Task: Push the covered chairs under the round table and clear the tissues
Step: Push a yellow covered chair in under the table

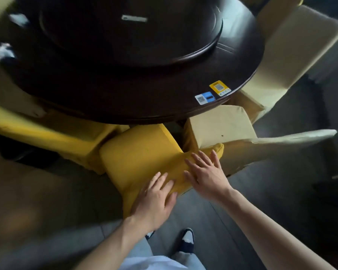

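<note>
A chair in a deep yellow cover [139,152] stands in front of me, its seat partly under the dark round table [125,90]. My left hand [154,199] lies flat on the top of its backrest, fingers straight. My right hand [205,172] presses beside it on the same backrest, fingers spread. White crumpled tissues [4,52] lie blurred on the table's far left edge, with another tissue [18,18] further back.
A pale yellow covered chair [220,125] stands right of mine, a further pale chair [289,51] beyond it. Another deep yellow chair [47,131] is at the left. A raised turntable [129,32] and two QR stickers [213,93] sit on the table. Grey floor lies underfoot.
</note>
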